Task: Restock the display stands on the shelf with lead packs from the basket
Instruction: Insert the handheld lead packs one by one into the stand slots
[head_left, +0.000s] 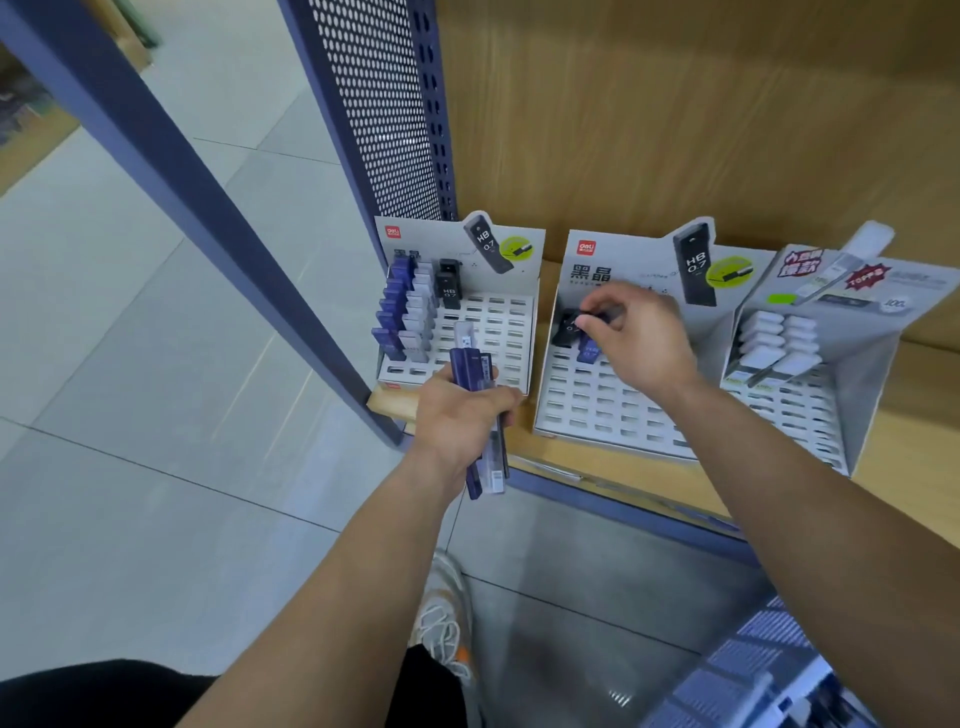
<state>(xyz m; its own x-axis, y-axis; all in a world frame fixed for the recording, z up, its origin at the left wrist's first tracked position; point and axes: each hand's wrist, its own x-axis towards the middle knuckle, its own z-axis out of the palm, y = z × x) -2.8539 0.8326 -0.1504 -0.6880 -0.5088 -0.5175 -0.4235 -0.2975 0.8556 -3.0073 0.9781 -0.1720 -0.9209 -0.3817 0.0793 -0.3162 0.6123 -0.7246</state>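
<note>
floor: grey tiles, open left of the blue upright | shelf: wood, left stand, middle stand, right stand abreast near its front edge | basket: low right, blurred | left hand: grips bundle of lead packs before left stand | right hand: pinches one pack over middle stand

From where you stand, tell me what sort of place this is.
Probably a stationery shop: printed display stands holding lead packs, set on a retail shelf with a perforated metal side panel.
</note>
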